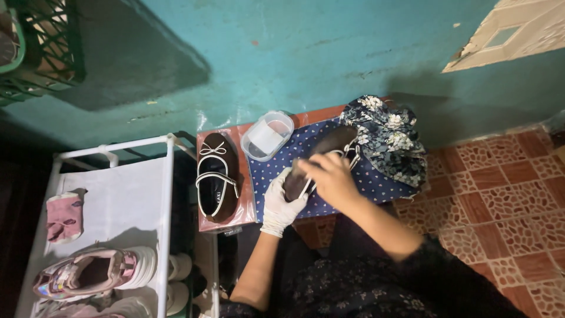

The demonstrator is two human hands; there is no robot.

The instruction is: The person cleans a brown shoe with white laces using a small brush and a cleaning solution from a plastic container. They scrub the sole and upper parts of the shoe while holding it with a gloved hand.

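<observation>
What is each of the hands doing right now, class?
Left hand: gloved, closed on the brown shoe.
Right hand: bare, resting on that shoe; grip cannot be told.

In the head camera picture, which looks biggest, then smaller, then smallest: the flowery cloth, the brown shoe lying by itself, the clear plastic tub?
1. flowery cloth
2. brown shoe
3. clear plastic tub

All three lie at about the same distance from the camera.

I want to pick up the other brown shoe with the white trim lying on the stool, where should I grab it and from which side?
Grip the brown flat shoe with white trim and bow at its heel end, the end nearest you, coming from above. It lies sole down with its opening facing up, so fingers can hook inside the heel rim. The clear plastic container stands close on its right; the left side is open.
</observation>
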